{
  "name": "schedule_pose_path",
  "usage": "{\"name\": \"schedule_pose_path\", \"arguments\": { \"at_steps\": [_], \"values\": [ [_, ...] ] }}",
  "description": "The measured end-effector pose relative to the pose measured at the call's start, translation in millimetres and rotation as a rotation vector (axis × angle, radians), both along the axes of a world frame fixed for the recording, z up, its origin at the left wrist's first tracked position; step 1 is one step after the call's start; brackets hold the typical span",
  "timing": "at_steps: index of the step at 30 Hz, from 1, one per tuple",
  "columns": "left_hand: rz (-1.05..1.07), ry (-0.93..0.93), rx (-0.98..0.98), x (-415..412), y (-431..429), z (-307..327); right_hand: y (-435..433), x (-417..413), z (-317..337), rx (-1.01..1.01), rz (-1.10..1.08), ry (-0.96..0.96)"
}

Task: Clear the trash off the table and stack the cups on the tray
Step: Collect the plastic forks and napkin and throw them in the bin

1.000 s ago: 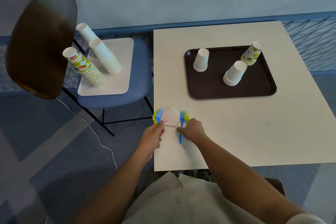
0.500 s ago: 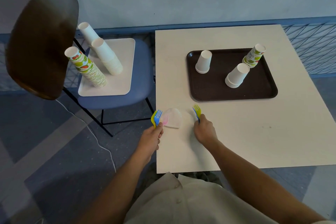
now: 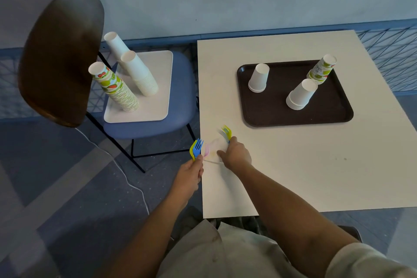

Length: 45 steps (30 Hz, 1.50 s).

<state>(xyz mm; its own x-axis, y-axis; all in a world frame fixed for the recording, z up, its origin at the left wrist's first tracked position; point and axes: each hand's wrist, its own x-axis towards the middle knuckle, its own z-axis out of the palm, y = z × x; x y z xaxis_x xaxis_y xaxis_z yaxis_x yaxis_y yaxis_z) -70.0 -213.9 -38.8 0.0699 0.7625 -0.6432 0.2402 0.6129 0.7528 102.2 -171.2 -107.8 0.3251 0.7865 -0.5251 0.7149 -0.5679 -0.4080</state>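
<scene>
Left-hand forks: a yellow and blue pair (image 3: 196,149), tines up, gripped in the curled fingers of the left hand (image 3: 189,174), just off the table's left edge.
Right-hand forks: a second pair (image 3: 226,131), yellow over bluish, tines up, held by the right hand (image 3: 238,153) over the table's near left part.
Between the hands: a pale sheet (image 3: 215,149), blurred, lying on the table beside a pink fork (image 3: 206,150); whether the right thumb touches it cannot be told.
Table: white top (image 3: 316,165).
Brown tray (image 3: 270,119): on the table's far right part, well apart from both hands.
Cups on the tray: all upside down; a short white stack (image 3: 259,78) at left, another white stack (image 3: 301,95) nearer, a printed stack (image 3: 322,70) just behind it.
Chair (image 3: 180,101): blue seat, left of the table, bearing a white tray (image 3: 158,108) with three tall cup stacks (image 3: 119,90).
</scene>
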Motion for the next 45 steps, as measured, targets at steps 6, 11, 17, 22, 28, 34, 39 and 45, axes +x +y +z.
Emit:
{"name": "schedule_pose_path", "arguments": {
  "at_steps": [6,11,17,22,28,34,39,45],
  "values": [
    [-0.018,-0.013,-0.002,-7,0,-9,-17,20,-8,-0.084,-0.034,0.035],
    [-0.015,-0.080,-0.014,7,1,-12,-46,42,0,0.019,-0.126,0.183],
    [-0.023,-0.135,-0.027,36,-1,-16,-97,79,32,0.160,-0.294,0.231],
    [-0.114,-0.089,0.009,70,-9,-15,-142,113,55,0.235,-0.365,0.219],
    [-0.222,-0.067,0.057,123,-46,-8,-206,156,72,0.317,-0.436,0.186],
    [-0.255,-0.038,0.123,192,-127,-6,-302,215,69,0.341,-0.517,0.227],
    [-0.211,-0.040,0.124,240,-200,-10,-375,263,69,0.361,-0.498,0.244],
    [-0.163,-0.104,0.079,289,-279,-4,-440,314,77,0.340,-0.527,0.240]
  ]
}}
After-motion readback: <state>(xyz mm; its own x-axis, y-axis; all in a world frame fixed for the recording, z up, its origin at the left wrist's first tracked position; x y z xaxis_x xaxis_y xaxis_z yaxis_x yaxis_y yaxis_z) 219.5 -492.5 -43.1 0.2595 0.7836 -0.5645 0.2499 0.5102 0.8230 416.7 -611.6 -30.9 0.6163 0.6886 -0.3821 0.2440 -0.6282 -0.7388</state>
